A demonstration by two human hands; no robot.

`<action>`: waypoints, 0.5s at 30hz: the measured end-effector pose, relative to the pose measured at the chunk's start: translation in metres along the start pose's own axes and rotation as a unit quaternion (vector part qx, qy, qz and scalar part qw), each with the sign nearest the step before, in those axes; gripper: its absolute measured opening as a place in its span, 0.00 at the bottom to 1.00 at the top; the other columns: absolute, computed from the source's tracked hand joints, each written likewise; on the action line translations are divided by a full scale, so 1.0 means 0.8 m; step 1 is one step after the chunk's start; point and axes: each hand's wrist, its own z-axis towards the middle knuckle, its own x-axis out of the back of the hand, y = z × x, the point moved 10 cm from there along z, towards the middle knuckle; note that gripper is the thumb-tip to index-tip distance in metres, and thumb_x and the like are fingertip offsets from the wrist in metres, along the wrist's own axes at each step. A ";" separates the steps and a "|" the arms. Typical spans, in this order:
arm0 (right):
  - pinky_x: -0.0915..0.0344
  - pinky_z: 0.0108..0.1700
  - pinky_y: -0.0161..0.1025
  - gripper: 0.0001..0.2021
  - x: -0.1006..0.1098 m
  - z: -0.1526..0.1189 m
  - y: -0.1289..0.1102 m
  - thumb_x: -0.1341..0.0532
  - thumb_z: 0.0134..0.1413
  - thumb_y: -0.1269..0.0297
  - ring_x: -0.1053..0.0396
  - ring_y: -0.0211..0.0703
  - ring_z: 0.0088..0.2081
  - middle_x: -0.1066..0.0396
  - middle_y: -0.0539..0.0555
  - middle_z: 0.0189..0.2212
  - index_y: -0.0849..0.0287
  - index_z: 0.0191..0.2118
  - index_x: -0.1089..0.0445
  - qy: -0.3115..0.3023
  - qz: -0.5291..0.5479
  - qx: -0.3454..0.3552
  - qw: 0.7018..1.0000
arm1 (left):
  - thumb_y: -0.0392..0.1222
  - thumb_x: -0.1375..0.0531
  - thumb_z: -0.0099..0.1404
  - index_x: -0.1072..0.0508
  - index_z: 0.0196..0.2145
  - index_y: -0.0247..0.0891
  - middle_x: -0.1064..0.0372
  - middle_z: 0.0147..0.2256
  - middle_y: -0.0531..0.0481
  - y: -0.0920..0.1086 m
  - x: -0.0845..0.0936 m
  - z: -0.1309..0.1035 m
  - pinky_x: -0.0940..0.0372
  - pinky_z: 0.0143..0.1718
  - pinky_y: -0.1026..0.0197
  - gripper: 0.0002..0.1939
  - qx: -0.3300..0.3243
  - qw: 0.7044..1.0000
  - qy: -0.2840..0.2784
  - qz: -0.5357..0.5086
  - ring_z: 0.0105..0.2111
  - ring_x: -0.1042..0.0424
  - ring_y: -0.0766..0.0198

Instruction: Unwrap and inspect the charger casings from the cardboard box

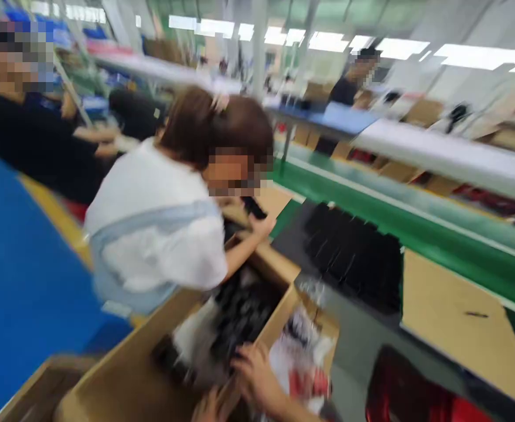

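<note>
A large open cardboard box (120,363) fills the lower middle, with many small black parts (242,316) and a white bag (195,331) inside. My right hand (259,375) lies over its near right wall, fingers hooked across the rim toward the inside. Lower down on the same wall is my left hand (207,407), closed at the rim and mostly cut off by the bottom edge. Blur hides finer finger detail. A co-worker in a white top (156,228) leans over the box's far end, holding a black object (254,208) in one hand.
Right of the box is a smaller carton (331,328) with clear plastic bags and red items. Rows of black pieces (354,252) lie on a grey bench beside a cardboard sheet (454,316). A red chair (406,387) stands lower right. Another person (33,135) sits left.
</note>
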 end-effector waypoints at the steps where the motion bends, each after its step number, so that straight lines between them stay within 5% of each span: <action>1: 0.38 0.63 0.69 0.17 0.006 -0.014 -0.016 0.37 0.59 0.57 0.31 0.63 0.61 0.25 0.55 0.57 0.43 0.54 0.26 0.042 -0.015 -0.005 0.999 | 0.49 0.41 0.71 0.24 0.44 0.34 0.23 0.45 0.42 -0.041 -0.010 -0.020 0.28 0.51 0.48 0.15 0.003 1.000 -0.011 0.025 0.47 0.23 0.51; 4: 0.49 0.67 0.72 0.10 0.018 -0.039 -0.017 0.42 0.65 0.63 0.34 0.60 0.63 0.22 0.58 0.50 0.53 0.44 0.23 0.105 -0.008 -0.063 0.992 | 0.40 0.36 0.64 0.24 0.50 0.36 0.25 0.54 0.38 -0.123 -0.049 -0.058 0.38 0.63 0.45 0.17 -0.032 0.996 -0.076 0.046 0.60 0.31 0.42; 7: 0.56 0.70 0.71 0.13 0.012 -0.056 0.000 0.45 0.68 0.64 0.36 0.57 0.64 0.22 0.58 0.48 0.56 0.40 0.23 0.132 0.000 -0.100 0.986 | 0.44 0.40 0.68 0.26 0.56 0.37 0.27 0.58 0.40 -0.165 -0.077 -0.052 0.38 0.64 0.47 0.20 -0.077 0.986 -0.145 0.030 0.60 0.30 0.49; 11: 0.57 0.71 0.68 0.12 0.008 -0.071 0.001 0.45 0.67 0.67 0.38 0.53 0.64 0.23 0.55 0.48 0.54 0.43 0.23 0.192 -0.024 -0.103 0.976 | 0.46 0.45 0.74 0.25 0.52 0.37 0.23 0.49 0.43 -0.204 -0.074 0.016 0.29 0.54 0.49 0.15 -0.091 0.978 -0.188 0.030 0.47 0.23 0.59; 15: 0.55 0.72 0.65 0.14 0.003 -0.072 -0.004 0.47 0.64 0.71 0.40 0.52 0.65 0.24 0.56 0.49 0.54 0.45 0.24 0.251 -0.069 -0.102 0.960 | 0.47 0.39 0.71 0.27 0.53 0.37 0.28 0.53 0.42 -0.220 -0.077 0.116 0.29 0.54 0.45 0.17 -0.084 0.976 -0.182 0.081 0.51 0.26 0.55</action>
